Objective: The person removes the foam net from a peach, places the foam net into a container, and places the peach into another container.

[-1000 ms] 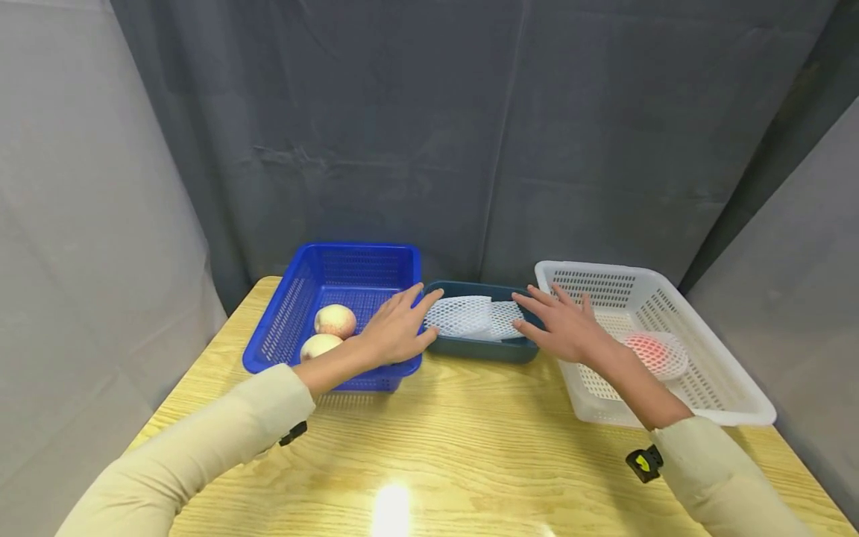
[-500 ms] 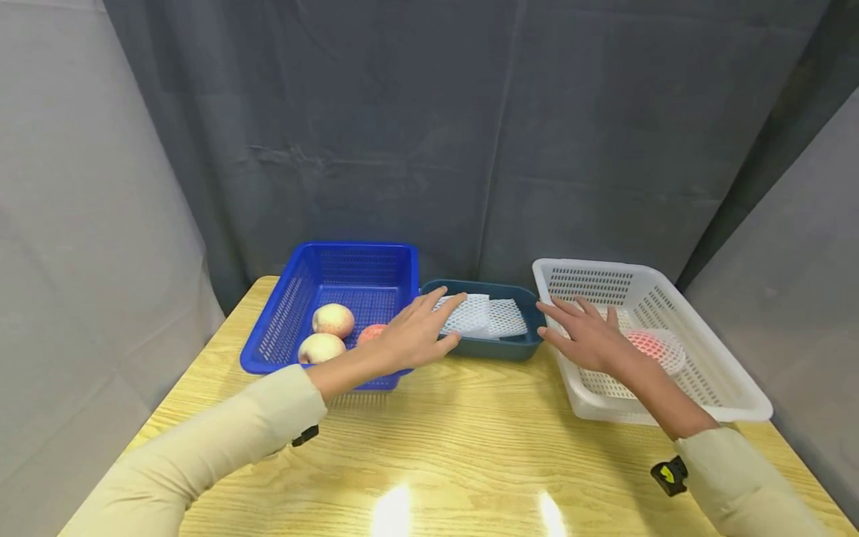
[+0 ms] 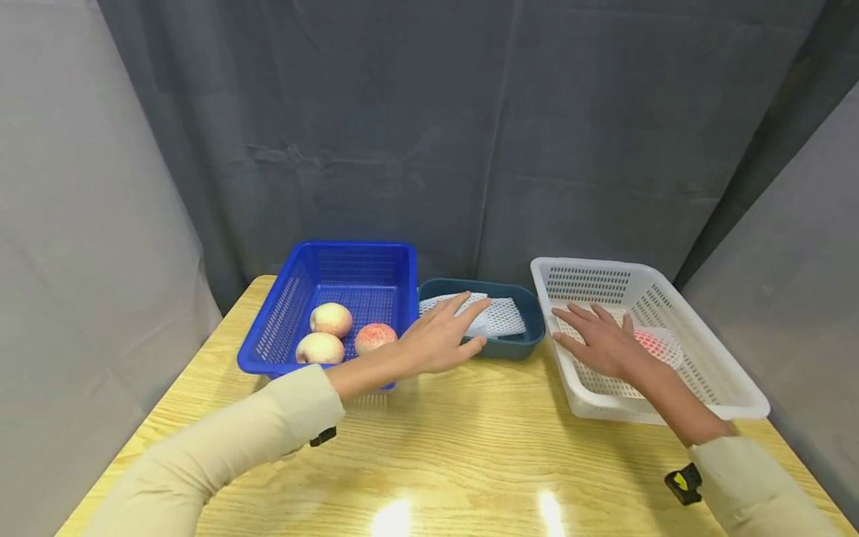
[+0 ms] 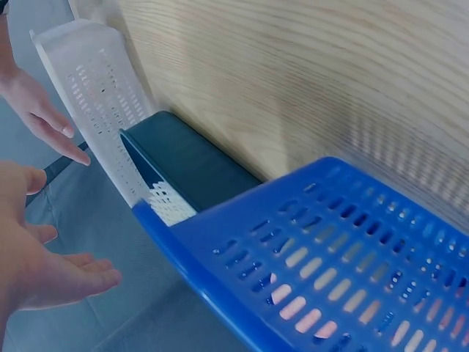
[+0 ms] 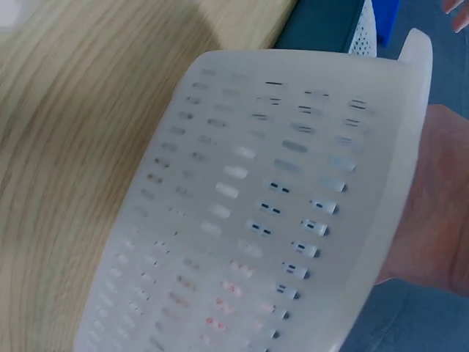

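Observation:
My left hand, fingers spread and holding nothing, hovers at the front left of a dark teal tray. It covers part of the white foam net sleeves lying in there. Three peaches sit in the blue basket: two pale ones at the left and a redder peach beside my forearm. Over the left side of a white basket is my right hand, empty, its fingers extended. A red fruit in a foam net lies in that basket, partly hidden by the hand.
All three containers stand in a row along the back of the wooden table. A dark grey curtain hangs behind them, with pale cloth panels on either side. The blue and white baskets have slotted walls.
Both hands have moved to the right, the left from the blue basket's edge to the tray, the right further over the white basket. The redder peach has come into view.

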{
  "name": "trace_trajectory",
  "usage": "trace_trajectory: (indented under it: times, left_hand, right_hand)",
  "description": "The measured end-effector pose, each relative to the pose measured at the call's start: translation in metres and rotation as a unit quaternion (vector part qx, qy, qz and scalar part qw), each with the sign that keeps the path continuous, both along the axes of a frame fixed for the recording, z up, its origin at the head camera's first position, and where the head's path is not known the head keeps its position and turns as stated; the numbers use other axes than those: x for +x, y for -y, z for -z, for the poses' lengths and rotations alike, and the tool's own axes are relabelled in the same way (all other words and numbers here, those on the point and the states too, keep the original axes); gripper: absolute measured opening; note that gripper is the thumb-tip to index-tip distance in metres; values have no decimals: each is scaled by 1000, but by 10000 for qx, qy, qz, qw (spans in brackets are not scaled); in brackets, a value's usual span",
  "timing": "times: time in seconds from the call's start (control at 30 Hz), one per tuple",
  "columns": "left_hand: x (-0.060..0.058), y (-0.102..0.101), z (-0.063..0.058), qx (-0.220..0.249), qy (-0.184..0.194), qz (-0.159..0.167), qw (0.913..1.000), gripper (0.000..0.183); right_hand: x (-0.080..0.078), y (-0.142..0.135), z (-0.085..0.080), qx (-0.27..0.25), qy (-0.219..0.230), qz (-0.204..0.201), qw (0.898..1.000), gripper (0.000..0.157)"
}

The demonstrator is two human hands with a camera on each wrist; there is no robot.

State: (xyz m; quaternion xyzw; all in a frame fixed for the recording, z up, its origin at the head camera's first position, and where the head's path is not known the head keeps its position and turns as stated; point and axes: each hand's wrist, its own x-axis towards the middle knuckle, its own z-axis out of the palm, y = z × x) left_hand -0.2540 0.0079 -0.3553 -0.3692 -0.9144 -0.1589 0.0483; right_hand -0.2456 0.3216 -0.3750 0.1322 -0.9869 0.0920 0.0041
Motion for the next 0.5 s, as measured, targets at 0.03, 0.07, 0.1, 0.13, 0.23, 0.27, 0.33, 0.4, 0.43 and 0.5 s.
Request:
trace_trajectory:
  times: [0.03, 0.07, 0.1, 0.13, 0.23, 0.27, 0.33, 0.4, 0.43, 0.5]
  left_hand:
    - [0, -1, 0, 2, -7, 20, 10000, 59]
    - [1, -2, 0, -3, -35, 35, 10000, 59]
    - [1, -4, 1, -27, -54, 50, 10000, 59]
    - [1, -5, 1, -62, -86, 67, 9999, 59]
    - [2, -9, 1, -88, -103, 109, 9998, 59]
    - [2, -11, 1, -90, -117, 114, 9998, 59]
    - [3, -14, 1, -70, -102, 136, 9998, 59]
    - [4, -17, 1, -40, -52, 168, 9998, 59]
    - [5, -19, 1, -49, -24, 176, 9998, 59]
    - [6, -22, 1, -65, 11, 200, 9998, 59]
  right_hand:
    - [0, -1, 1, -17, -1, 5, 10000, 62]
    - [1, -2, 2, -29, 6, 10, 10000, 62]
    - [1, -3, 2, -30, 24, 26, 10000, 62]
    - [2, -5, 2, -40, 20, 38, 10000, 62]
    - [2, -9, 3, -65, 33, 60, 10000, 61]
    - [2, -11, 4, -57, 42, 69, 10000, 61]
    - [2, -14, 5, -62, 45, 88, 9999, 60]
    - [2, -18, 7, -63, 34, 105, 9999, 59]
    - [2, -19, 8, -64, 28, 114, 9999, 58]
    - [2, -22, 8, -48, 11, 123, 9999, 58]
